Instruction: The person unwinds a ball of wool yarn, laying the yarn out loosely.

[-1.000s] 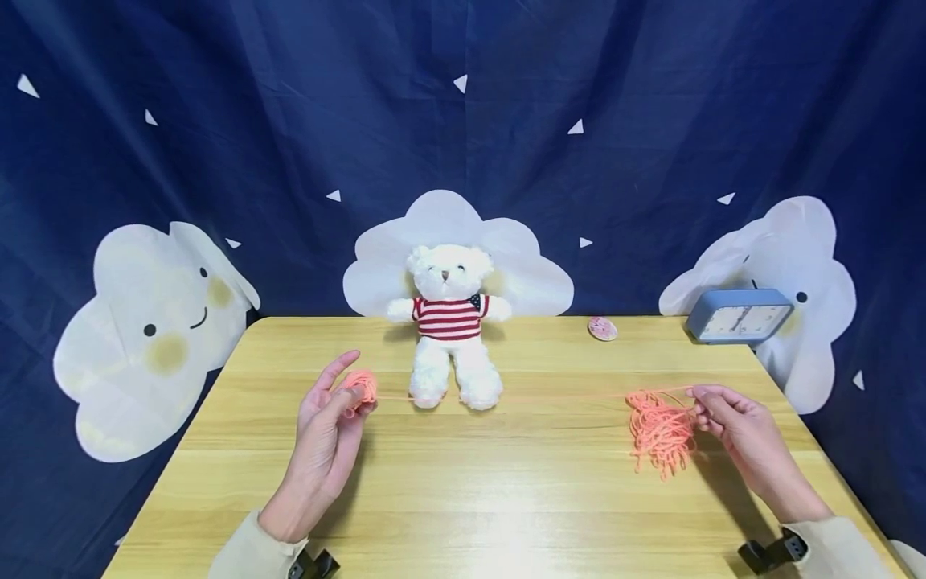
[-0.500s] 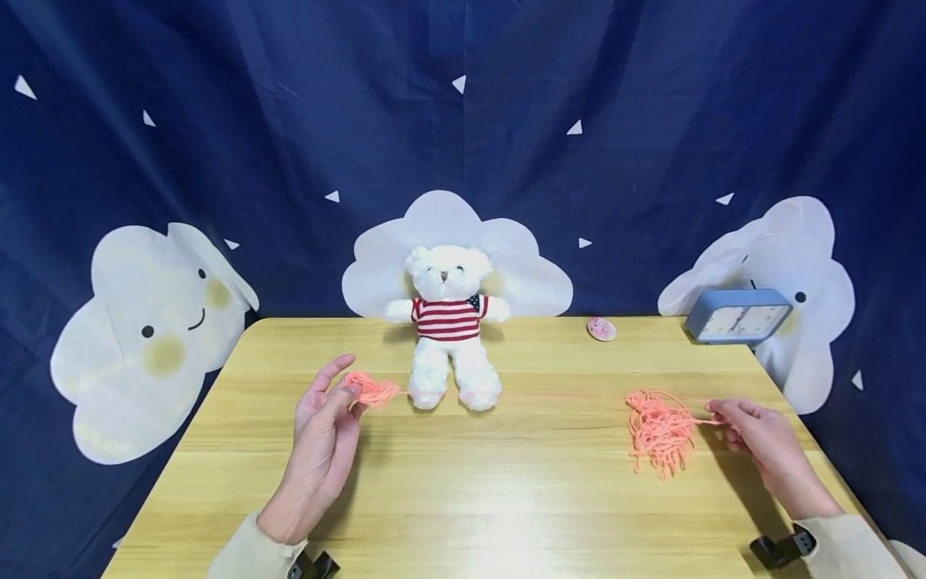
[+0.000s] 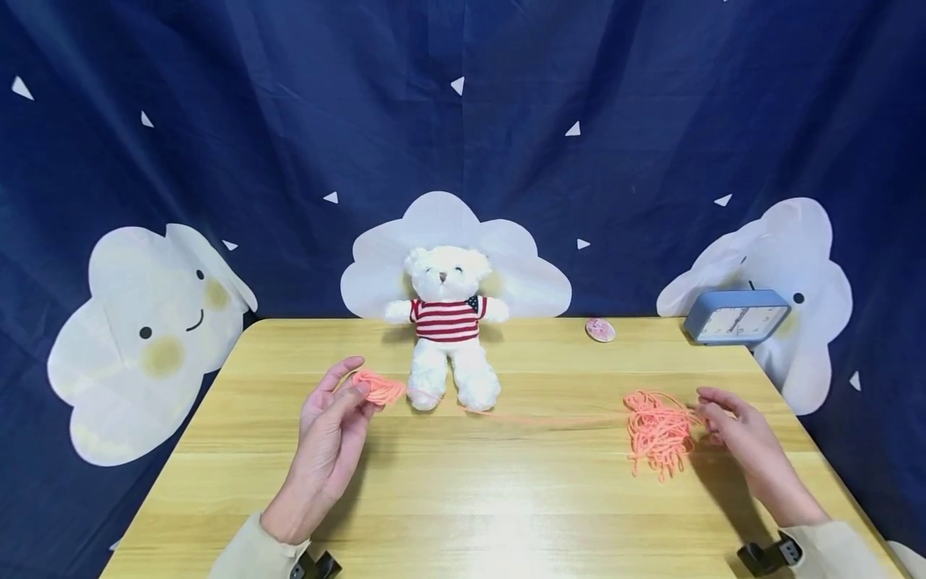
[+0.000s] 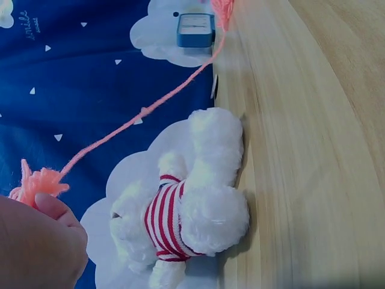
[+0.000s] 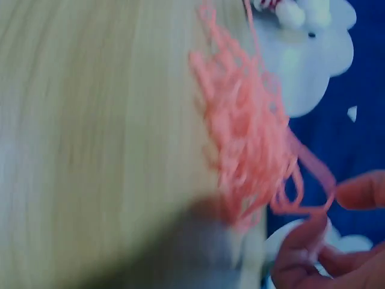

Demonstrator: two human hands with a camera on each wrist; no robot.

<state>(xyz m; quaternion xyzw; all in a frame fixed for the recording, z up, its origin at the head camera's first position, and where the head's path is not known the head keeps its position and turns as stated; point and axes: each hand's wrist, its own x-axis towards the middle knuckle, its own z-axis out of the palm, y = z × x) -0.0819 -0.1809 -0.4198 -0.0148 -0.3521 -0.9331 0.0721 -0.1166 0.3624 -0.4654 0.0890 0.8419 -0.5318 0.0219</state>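
In the head view, my left hand [image 3: 333, 434] pinches a small bundle of coral yarn [image 3: 379, 388] between thumb and fingers, above the table's left half. A single strand [image 4: 144, 112] runs from this bundle to a loose, tangled pile of yarn [image 3: 660, 430] on the right. Beside that pile is my right hand [image 3: 748, 450]. The right wrist view shows its thumb [image 5: 313, 229] and index finger [image 5: 361, 191] holding a loop of the yarn, with the tangled pile [image 5: 249, 132] alongside.
A white teddy bear [image 3: 446, 322] in a striped shirt sits at the table's back, behind the strand. Farther right are a small pink round object [image 3: 600, 330] and a blue clock [image 3: 738, 316]. A dark blue curtain [image 3: 289, 121] hangs behind the wooden table [image 3: 463, 482].
My right hand moved right with the yarn, then came back left towards the pile. The strand between the hands hangs lower. In my left hand, the bundle looks longer than the rounder wad before.
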